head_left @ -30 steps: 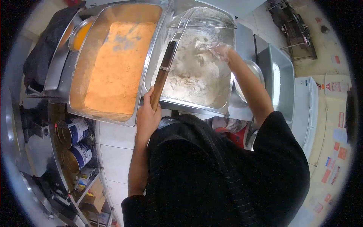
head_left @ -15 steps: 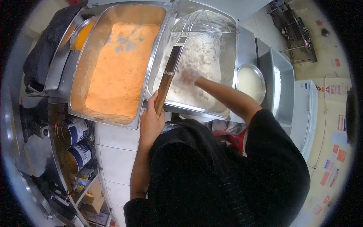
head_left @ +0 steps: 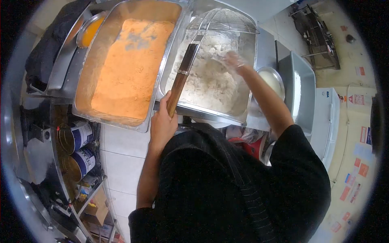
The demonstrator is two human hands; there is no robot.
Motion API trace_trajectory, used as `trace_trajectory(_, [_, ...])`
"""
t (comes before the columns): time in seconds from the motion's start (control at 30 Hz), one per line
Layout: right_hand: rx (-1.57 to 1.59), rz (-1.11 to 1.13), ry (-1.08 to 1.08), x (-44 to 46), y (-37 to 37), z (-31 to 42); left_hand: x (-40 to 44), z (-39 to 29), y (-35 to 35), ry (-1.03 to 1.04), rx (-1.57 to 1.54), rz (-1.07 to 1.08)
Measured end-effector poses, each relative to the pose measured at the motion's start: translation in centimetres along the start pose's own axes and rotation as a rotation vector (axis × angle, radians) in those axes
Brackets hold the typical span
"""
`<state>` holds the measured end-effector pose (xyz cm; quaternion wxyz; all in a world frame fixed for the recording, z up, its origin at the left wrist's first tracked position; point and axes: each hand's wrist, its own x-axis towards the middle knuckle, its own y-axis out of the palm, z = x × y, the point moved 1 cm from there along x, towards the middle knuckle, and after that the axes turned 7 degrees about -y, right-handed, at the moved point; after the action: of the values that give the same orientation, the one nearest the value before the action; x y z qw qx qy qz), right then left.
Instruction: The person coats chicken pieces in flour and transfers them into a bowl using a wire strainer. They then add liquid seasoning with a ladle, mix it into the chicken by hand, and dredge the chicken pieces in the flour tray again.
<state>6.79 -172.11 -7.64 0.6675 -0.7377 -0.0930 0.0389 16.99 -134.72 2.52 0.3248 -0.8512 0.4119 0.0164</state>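
Note:
My left hand (head_left: 163,123) is wrapped around the wooden handle of a wire skimmer (head_left: 184,73). The skimmer's half-round mesh lies over the far end of a deep metal pan. White flour (head_left: 216,81), loose and lumpy, covers that pan's floor. Over the flour, toward the right wall, is my right hand (head_left: 234,61) in a clear plastic glove. Motion smears its fingers, so I cannot make out whether they hold anything. On the left stands a second metal pan (head_left: 84,87) holding orange powder (head_left: 127,81), with a greyish bare patch near its far end.
A bowl of orange liquid (head_left: 90,34) sits at the far left. To the right are a bowl of whitish liquid (head_left: 270,81) and a grey plastic tub (head_left: 306,93). Large cans (head_left: 83,135) stand on a lower shelf at left. A red item (head_left: 253,148) lies below the flour pan.
My right hand has moved up and to the right across the flour, away from the pan's middle. My left hand still grips the skimmer in nearly the same place.

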Motion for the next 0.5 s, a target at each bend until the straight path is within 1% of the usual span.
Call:
trace_trajectory(0.03, [-0.150,-0.124,-0.135,-0.2,-1.5,0.1,0.0,0.0,0.0,0.002,-0.005,0.005])
trace_trajectory(0.07, [0.336,0.066,0.244,1.1,-7.2,2.4,0.1,0.1,0.1,0.007,-0.010,0.001])
trace_trajectory(0.13, [0.672,0.506,0.503,0.9,-10.5,6.0,0.0,-0.1,0.0,0.007,-0.019,-0.002])
trace_trajectory(0.2, [0.601,0.686,0.424,-0.1,-9.7,9.9,0.0,-0.5,-0.4,-0.047,-0.013,0.044])
trace_trajectory(0.27, [0.598,0.690,0.277,-1.1,-1.0,13.2,0.1,-0.1,-0.2,-0.041,-0.009,0.027])
trace_trajectory(0.33, [0.663,1.101,0.384,4.6,-2.1,16.0,0.2,-0.2,0.1,-0.034,-0.004,0.017])
trace_trajectory(0.37, [0.685,1.023,0.394,5.0,-0.1,16.8,0.2,-0.2,0.1,-0.043,-0.001,0.015])
trace_trajectory(0.4, [0.758,0.825,0.391,4.8,2.9,17.1,0.2,-0.2,0.0,-0.049,0.005,0.014])
trace_trajectory(0.43, [0.874,0.508,0.359,4.0,6.9,16.9,0.2,-0.2,0.0,-0.044,0.009,0.021])
trace_trajectory(0.47, [0.938,0.296,0.315,4.4,6.4,17.1,0.2,-0.2,0.1,-0.041,0.006,0.017])
trace_trajectory(0.5, [0.887,0.273,0.279,4.7,5.9,16.8,0.2,-0.3,0.2,-0.036,0.000,0.011])
